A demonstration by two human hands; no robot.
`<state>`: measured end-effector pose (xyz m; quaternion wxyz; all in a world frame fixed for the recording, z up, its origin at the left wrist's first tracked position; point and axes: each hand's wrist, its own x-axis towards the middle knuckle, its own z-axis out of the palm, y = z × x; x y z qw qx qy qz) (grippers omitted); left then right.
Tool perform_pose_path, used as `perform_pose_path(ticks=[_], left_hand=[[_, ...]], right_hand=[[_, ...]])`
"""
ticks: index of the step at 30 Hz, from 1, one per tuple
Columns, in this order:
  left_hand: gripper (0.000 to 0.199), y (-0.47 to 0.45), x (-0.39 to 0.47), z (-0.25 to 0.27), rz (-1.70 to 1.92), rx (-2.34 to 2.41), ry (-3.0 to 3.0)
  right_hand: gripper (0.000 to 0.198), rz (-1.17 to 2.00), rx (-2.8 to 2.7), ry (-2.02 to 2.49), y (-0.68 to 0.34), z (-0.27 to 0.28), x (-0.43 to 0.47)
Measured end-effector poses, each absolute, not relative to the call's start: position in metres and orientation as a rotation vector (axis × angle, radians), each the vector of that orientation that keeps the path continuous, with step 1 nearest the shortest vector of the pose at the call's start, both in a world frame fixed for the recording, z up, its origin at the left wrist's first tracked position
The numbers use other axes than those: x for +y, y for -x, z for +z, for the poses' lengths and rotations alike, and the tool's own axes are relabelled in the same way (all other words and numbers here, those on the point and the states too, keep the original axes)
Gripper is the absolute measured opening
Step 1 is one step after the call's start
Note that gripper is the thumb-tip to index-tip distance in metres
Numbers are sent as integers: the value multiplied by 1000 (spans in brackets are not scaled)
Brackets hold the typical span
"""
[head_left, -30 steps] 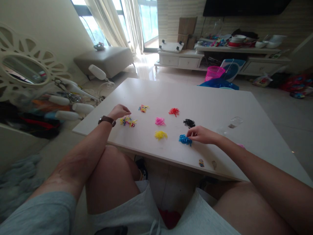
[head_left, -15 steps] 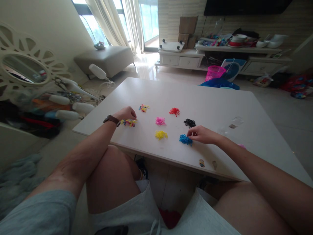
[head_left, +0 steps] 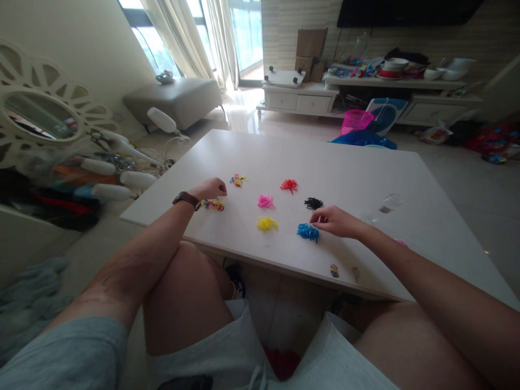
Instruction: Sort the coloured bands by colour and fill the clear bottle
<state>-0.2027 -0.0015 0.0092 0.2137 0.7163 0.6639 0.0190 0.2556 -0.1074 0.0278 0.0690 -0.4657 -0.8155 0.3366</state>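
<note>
My left hand (head_left: pixel 213 188) is closed with its fingers curled down, just above a pile of mixed-colour small bands (head_left: pixel 213 205); anything between its fingertips is too small to make out. Beside the pile of blue bands (head_left: pixel 307 232), at its upper right edge, my right hand (head_left: pixel 331 221) is bent in a pinch, and what it may hold cannot be seen. More little heaps lie on the white table (head_left: pixel 244 149): pink bands (head_left: pixel 266 201), yellow bands (head_left: pixel 267 224), red bands (head_left: pixel 288 186), black bands (head_left: pixel 314 203) and a second mixed pile (head_left: pixel 238 180).
Near the front edge lie a small yellow-and-blue cartoon figure (head_left: pixel 333 271) and a small pale piece (head_left: pixel 356 273). A clear plastic container (head_left: pixel 391 202) rests on the right side. Beyond the table stands a pink basket (head_left: pixel 356 121); white lamp shades (head_left: pixel 138 179) are at the left.
My right hand has lifted slightly off the blue pile, its fingertips now at the pile's edge. My left hand has risen a little from the mixed pile.
</note>
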Motion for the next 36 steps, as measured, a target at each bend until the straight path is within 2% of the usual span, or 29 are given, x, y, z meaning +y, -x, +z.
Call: perform_pose_path(ticks=[5, 12, 18, 21, 36], left_hand=[[15, 202, -7, 12, 244, 1759, -1878], [28, 170, -26, 13, 549, 1345, -1308], [10, 150, -29, 15, 573, 1170, -961], [8, 140, -32, 18, 576, 1128, -905], [31, 30, -80, 16, 351, 887, -939]], right_hand=[[19, 1003, -2456, 1388, -256, 27, -107], [18, 996, -2443, 1386, -254, 27, -107], [18, 992, -2465, 1376, -254, 26, -106], [18, 991, -2464, 1380, -255, 26, -106], [17, 747, -2300, 1060, -223, 36, -124]])
